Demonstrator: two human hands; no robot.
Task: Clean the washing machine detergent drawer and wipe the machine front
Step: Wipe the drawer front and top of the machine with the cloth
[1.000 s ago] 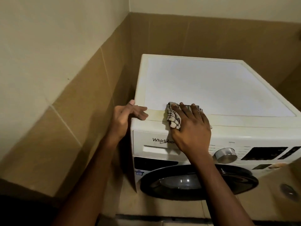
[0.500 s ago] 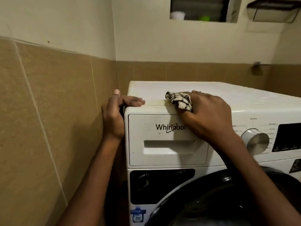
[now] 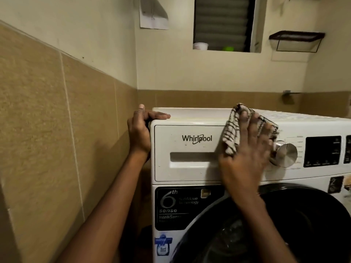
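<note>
Down from the top edge, the right hand (image 3: 245, 158) has slid the cloth (image 3: 230, 137) onto the front of the washer (image 3: 205, 113) and moved it right, toward the dial (image 3: 285, 153). The left hand (image 3: 140, 130) has kept its place on the top left corner, and the view now takes in more of the wall above.

The right hand lies flat, its fingers (image 3: 254, 128) spread and straight, pressing the cloth against the control panel; it is blurred. The cloth is white with dark stripes. It reaches from the washer's top edge down over the right end of the drawer (image 3: 190, 168) front, and the hand covers its right part. The dial sits just beside the fingertips, with the dark display (image 3: 322, 150) further right.

The left hand holds the corner, palm against the side, fingers hooked over the top edge, thumb pointing up.

The drawer is closed, flush with the front, with the Whirlpool name above its recessed handle. Below it are a black label and the dark round door (image 3: 294, 224), which the right forearm crosses.

Tan tiles (image 3: 47, 130) line the lower walls. Higher up are a sheet of paper (image 3: 152, 14), a louvred window (image 3: 222, 21) with a white cup (image 3: 200, 46) on its sill, and a wire shelf (image 3: 296, 38).
</note>
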